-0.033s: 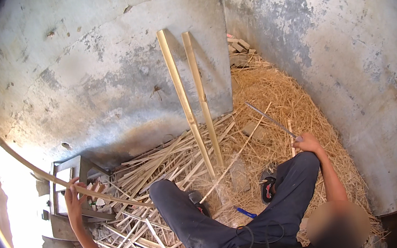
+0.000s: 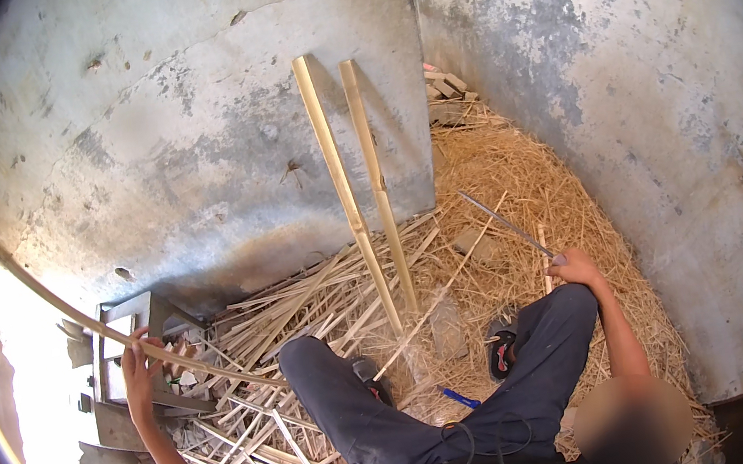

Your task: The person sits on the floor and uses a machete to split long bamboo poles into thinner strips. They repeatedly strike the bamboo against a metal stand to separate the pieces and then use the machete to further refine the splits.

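Observation:
My left hand (image 2: 140,372) is closed around a long, slightly curved bamboo strip (image 2: 70,311). One end of the strip rises to the far left by the bright opening, and the other comes down beside my left knee. In my right hand (image 2: 577,267), resting at my right knee, is a knife with a long narrow blade (image 2: 505,223) pointing forward and left. Its handle is hidden in my grip. Two wider split bamboo lengths, a left one (image 2: 342,180) and a right one (image 2: 372,158), lean against the wall in front of me.
Many cut strips (image 2: 305,296) lie heaped ahead and to my left. Fine shavings (image 2: 511,159) cover the floor to the right. A dark metal box-like stand (image 2: 154,314) is near my left hand. A blue object (image 2: 459,397) lies between my legs. Bricks (image 2: 447,88) sit in the corner.
The bamboo strip in my left hand has shifted very slightly, its far end a little higher. My right hand and the knife have stayed in place.

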Tool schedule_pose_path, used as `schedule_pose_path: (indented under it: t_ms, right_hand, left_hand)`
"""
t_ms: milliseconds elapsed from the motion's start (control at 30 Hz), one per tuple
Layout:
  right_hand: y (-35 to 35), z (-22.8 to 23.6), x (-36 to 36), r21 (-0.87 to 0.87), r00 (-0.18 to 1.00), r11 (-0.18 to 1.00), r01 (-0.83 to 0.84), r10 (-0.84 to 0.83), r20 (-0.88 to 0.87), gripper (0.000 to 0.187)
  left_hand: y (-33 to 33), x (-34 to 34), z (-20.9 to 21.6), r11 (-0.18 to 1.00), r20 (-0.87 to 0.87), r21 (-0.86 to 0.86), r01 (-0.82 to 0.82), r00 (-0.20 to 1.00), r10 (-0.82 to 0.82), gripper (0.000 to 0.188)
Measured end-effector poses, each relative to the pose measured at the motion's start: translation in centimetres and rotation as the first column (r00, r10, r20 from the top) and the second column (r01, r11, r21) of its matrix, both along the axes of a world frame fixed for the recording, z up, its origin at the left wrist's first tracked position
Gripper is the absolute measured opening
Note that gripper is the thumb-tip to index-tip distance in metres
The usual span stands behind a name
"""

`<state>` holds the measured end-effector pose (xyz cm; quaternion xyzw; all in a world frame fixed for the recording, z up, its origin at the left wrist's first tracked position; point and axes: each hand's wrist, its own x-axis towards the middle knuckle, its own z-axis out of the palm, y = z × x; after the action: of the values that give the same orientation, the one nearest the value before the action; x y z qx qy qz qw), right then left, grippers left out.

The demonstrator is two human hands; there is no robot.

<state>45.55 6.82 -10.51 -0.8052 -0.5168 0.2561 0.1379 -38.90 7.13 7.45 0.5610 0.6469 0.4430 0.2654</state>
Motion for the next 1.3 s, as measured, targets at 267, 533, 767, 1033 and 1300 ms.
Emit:
schedule_pose_path:
  t_ms: [267,533,767,1033,1300]
  right_hand:
    - [-0.9,-0.5,1.0,-0.006,0.999,0.999,0.046,-0.046,-0.019,0.042]
    - [-1.1,-0.9,1.3,0.019,0.999,0.999,0.032,-0.031,-0.009,0.043]
    - [-0.4,-1.1,0.8,0.011,0.999,1.0,0.015,-0.014,-0.043,0.045]
    - [0.3,-1.1,0.2,-0.031,0.993,0.999,0.031,-0.034,-0.109,0.046]
    - [-0.1,-1.8,0.5,0.055,0.988,0.996,0.073,-0.064,-0.144,0.045]
  left_hand:
    - [8.7,1.4,-2.1,0.984,0.066,-0.035,0.177,0.982,-0.174,0.047]
    - [20.0,-4.1,-13.6,0.907,-0.423,-0.419,0.025,0.879,-0.22,0.098]
    - [21.9,9.4,-12.9,0.911,-0.51,-0.367,0.189,0.778,-0.367,0.072]
    - [25.8,30.1,-12.6,0.822,-0.145,-0.079,0.564,0.809,-0.57,0.041]
    - [32.6,43.3,-12.4,0.878,-0.393,0.165,0.45,0.846,-0.36,0.084]
